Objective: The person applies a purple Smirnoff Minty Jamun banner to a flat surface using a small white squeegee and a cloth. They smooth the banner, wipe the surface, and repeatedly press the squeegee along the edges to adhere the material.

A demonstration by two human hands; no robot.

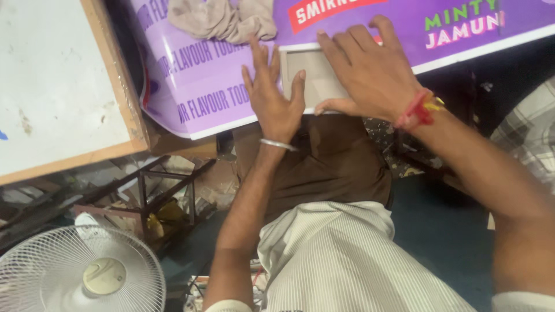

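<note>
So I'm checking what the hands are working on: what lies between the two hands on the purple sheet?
In the head view, a pale grey flat panel lies between the left hand and right hand; both touch it.

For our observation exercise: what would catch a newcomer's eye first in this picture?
First, the two hands pressed flat at top centre: the left hand and right hand spread over a pale grey card on a purple banner. Next, the white fan at bottom left, and the red wrist thread.

Two hands (274, 101) (364, 72), one card (309, 78), one fan (81, 271).
</note>
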